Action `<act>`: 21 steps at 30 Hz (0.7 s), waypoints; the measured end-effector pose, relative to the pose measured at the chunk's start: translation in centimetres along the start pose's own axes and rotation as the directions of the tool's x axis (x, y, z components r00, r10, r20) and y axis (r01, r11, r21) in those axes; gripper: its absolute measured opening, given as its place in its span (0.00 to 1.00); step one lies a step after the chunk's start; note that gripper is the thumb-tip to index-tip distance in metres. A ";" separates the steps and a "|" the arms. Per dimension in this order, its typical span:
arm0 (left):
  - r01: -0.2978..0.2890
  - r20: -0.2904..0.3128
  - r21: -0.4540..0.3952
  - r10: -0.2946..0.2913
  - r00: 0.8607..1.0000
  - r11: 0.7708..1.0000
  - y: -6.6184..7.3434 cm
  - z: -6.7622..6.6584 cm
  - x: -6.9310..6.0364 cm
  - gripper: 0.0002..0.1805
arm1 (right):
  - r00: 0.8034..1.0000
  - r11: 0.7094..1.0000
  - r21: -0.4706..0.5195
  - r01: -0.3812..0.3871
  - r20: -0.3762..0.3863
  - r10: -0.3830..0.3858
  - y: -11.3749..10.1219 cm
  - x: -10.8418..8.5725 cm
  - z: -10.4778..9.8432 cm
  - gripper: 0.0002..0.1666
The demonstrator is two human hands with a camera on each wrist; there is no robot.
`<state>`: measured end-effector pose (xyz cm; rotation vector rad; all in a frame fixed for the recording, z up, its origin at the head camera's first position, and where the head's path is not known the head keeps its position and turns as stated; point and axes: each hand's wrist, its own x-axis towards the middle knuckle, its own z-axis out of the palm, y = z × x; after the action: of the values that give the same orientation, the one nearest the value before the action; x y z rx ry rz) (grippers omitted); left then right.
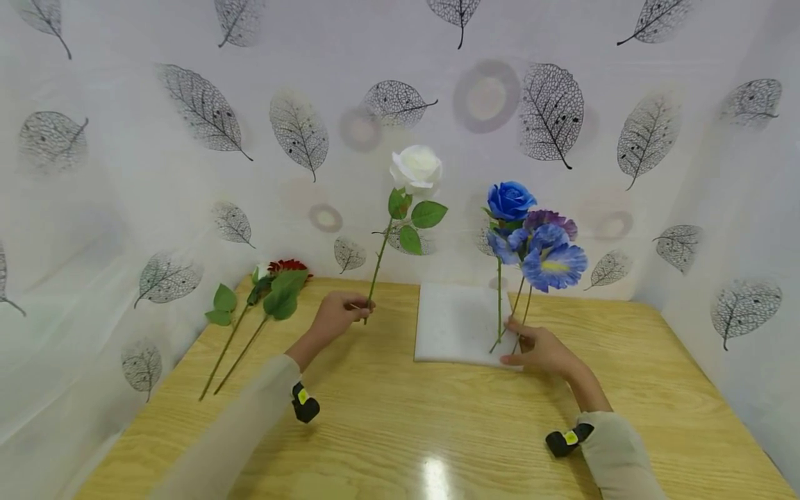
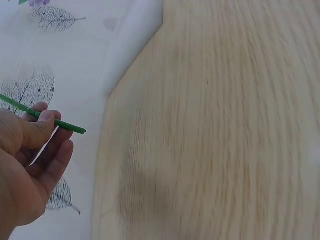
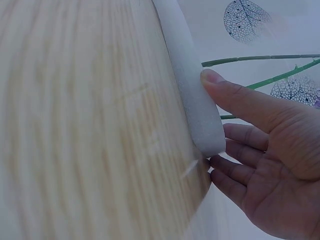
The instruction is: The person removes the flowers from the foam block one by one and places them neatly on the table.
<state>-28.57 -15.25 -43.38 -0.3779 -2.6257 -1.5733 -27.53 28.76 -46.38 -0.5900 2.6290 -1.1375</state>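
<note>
In the head view my left hand (image 1: 337,312) pinches a white rose (image 1: 417,169) by its lower stem and holds it upright above the table. The left wrist view shows the green stem end (image 2: 72,128) poking out past thumb and fingertips. My right hand (image 1: 545,351) grips the right front corner of a white foam board (image 1: 453,326), the thumb on its front edge. Three stems stand in or on the board beside that hand: a blue rose (image 1: 511,200), a purple ruffled flower (image 1: 558,223) and a blue flower with a yellow centre (image 1: 553,260). Their lower ends are hard to make out.
On the left of the wooden table (image 1: 387,430), a red flower (image 1: 289,267) and another leafy stem (image 1: 226,351) lie side by side. A pale curtain printed with leaves (image 1: 300,132) hangs behind and at both sides.
</note>
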 end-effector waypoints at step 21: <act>0.089 0.135 0.135 -0.107 0.985 0.987 -3.2 -9.5 -6.4 0.14 | 1.000 1.000 0.009 -0.020 0.006 0.020 -0.2 -0.1 0.0 0.52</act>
<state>-23.83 -26.20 -42.73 -0.3703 -2.8774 -1.4433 -27.38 28.68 -46.25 -0.5626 2.6177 -1.1397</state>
